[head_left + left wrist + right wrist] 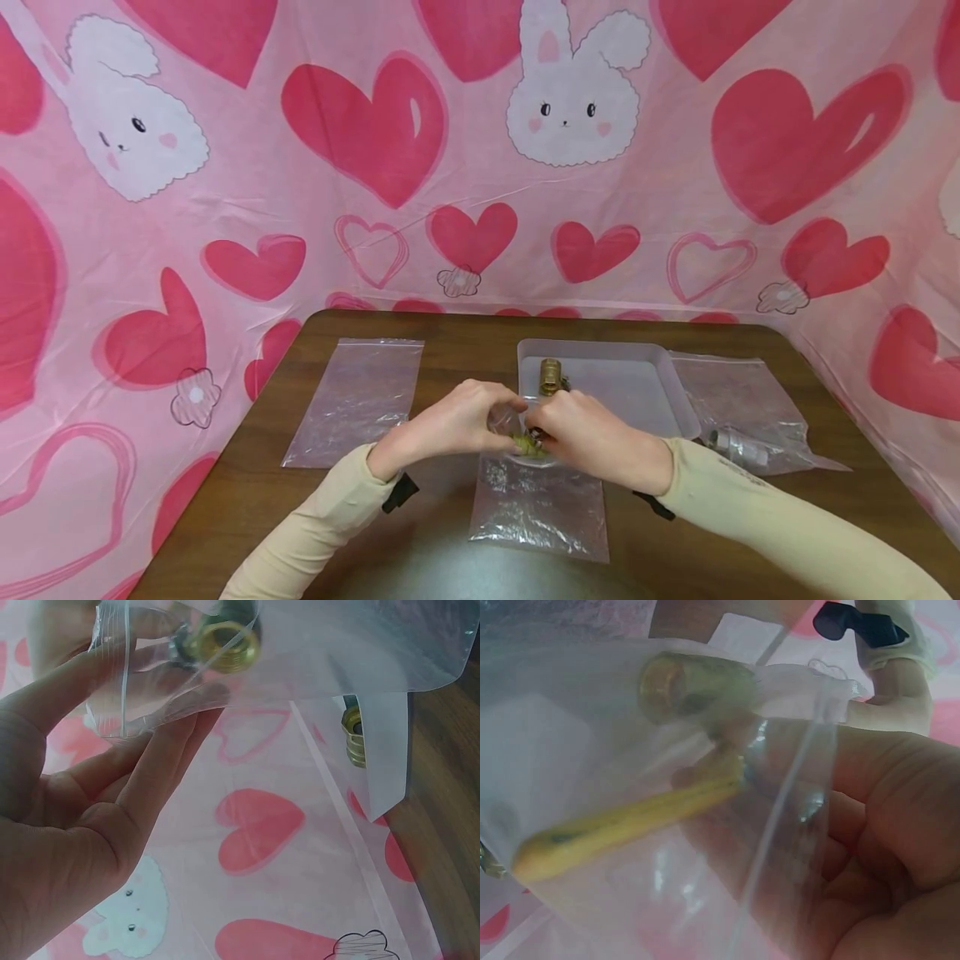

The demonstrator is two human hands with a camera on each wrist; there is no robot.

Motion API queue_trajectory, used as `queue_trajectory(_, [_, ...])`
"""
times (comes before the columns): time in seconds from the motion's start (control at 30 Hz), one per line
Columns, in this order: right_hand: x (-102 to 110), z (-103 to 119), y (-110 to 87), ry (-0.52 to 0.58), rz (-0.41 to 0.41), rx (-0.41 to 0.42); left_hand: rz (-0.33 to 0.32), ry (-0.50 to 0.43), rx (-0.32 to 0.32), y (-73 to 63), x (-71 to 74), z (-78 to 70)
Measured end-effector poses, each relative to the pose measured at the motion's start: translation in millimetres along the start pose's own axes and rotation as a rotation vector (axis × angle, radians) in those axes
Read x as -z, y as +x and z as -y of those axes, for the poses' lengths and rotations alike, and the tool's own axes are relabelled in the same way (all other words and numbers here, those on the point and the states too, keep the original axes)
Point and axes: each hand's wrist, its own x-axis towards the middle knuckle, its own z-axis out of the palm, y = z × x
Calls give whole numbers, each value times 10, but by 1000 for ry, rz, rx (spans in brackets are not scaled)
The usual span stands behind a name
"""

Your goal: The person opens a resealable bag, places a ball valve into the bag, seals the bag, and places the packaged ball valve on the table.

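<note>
My right hand (592, 437) holds a brass ball valve (229, 651) with a yellow lever handle (630, 827) at the mouth of a clear zip bag (540, 517). Through the plastic, in the right wrist view, its fingers show around the base of the lever. At the bag's zip edge my left hand (465, 421) grips the plastic, thumb and fingers spread apart around the mouth. The lower part of this bag lies flat on the table toward me. Parts of the right fingertips are blurred behind the film.
Behind the hands stands a shallow translucent tray (678, 379) with another brass fitting (550, 377) in its left part. To the right lies a clear bag (750, 392) with a grey metallic piece (738, 448) in it. A flat zip bag (360, 400) lies at the left of the wooden table (427, 533).
</note>
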Motion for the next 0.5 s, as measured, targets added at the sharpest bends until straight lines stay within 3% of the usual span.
queue_trajectory(0.27, [-53,-5,-8,66,64,-2,-13,-24,6,-15,11,-23])
queue_trajectory(0.5, [-137,6,-18,49,90,18,-13,-58,-13,-31,-5,-14])
